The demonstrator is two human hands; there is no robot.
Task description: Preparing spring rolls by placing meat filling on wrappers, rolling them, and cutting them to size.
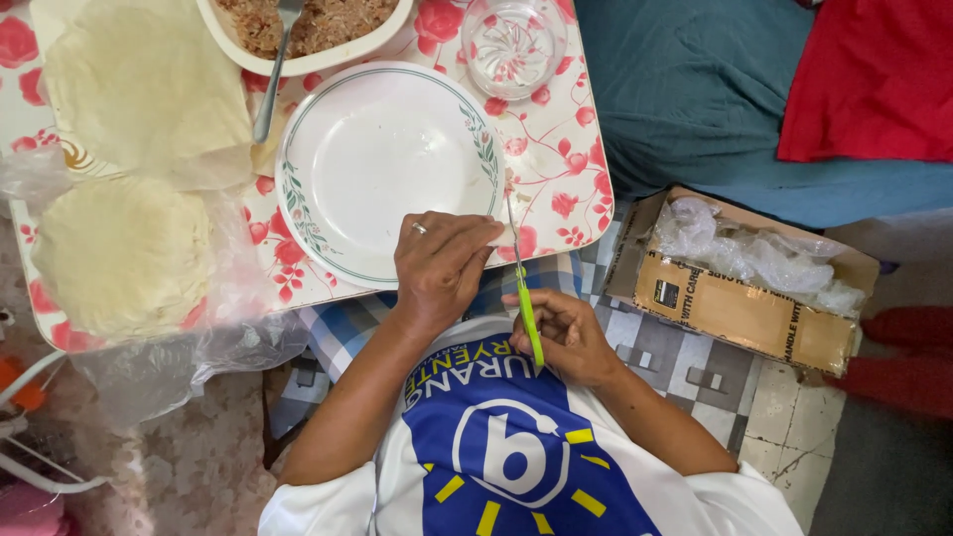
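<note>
My left hand (pixel 440 266), a ring on one finger, rests at the near rim of a white plate (pixel 382 164) with a green leaf border and pinches a small pale piece at the plate's edge. My right hand (pixel 564 333) grips green-handled scissors (pixel 524 298); their blades point up toward the pinched piece beside my left fingertips. Both hands sit just above my blue and white shirt.
The plate lies on a floral tray (pixel 556 169). On the tray are two stacks of round pale wrappers (pixel 124 253), a dish of brown filling (pixel 318 25) with a fork (pixel 273 69), and a small glass bowl (pixel 513 42). A cardboard box (pixel 740 288) holding plastic sits at right.
</note>
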